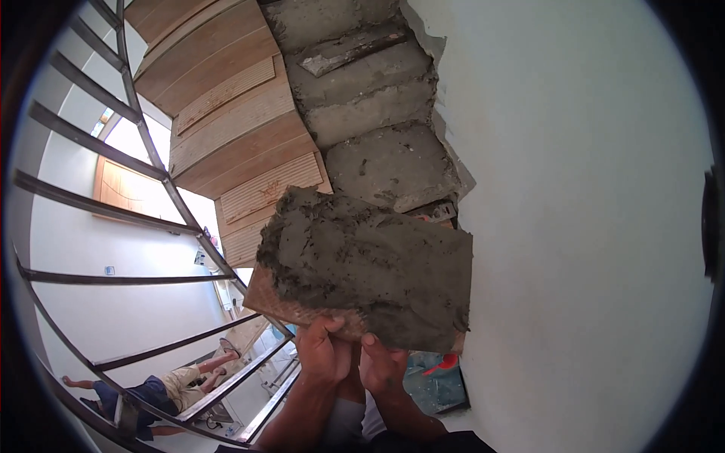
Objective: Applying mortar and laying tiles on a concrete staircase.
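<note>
Between both hands I hold up a tile (260, 293) by its near edge, its upturned face spread with wet grey mortar (370, 264). My left hand (321, 351) grips that edge left of its middle, thumb on top. Close beside it, my right hand (383, 364) pinches the same edge, thumb also on top; the other fingers are hidden beneath. The mortar covers most of the face, leaving the near left corner bare. Beyond the tile, a rough cement step (393, 166) shows, and part of a level-like tool (440, 213) peeks out behind the tile's far edge.
Wood-look tiled treads (242, 185) climb on the left beside a metal railing (143, 162). A white wall (574, 226) bounds the right. A board (355, 49) lies on an upper cement step. Lower right sits a container (434, 385) with something red. Another person (162, 392) is beyond the railing.
</note>
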A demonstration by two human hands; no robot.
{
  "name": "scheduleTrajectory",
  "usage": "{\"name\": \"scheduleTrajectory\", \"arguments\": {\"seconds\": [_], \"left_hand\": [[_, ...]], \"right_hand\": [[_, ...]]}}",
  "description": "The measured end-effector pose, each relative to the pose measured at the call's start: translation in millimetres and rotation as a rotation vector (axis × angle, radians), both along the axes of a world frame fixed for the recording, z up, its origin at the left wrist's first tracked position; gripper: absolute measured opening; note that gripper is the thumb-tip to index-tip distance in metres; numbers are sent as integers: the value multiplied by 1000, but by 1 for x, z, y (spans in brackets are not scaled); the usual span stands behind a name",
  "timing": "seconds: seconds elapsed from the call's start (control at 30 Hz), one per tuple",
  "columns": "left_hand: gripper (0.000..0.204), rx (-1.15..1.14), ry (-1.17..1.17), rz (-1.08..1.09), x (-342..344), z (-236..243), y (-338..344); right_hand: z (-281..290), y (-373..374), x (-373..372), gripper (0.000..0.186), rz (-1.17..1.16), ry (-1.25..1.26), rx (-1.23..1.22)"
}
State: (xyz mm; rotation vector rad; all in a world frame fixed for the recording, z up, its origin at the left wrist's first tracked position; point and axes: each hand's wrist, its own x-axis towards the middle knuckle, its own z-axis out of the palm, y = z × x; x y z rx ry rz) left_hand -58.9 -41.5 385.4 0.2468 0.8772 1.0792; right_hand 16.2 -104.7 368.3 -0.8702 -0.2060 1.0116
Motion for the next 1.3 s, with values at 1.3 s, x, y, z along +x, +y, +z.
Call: {"name": "scheduleTrajectory", "arguments": {"seconds": [1.3], "left_hand": [[24,-348,47,-941,-20,-372,126]], "right_hand": [[-249,64,193,18,148,203,-518]]}}
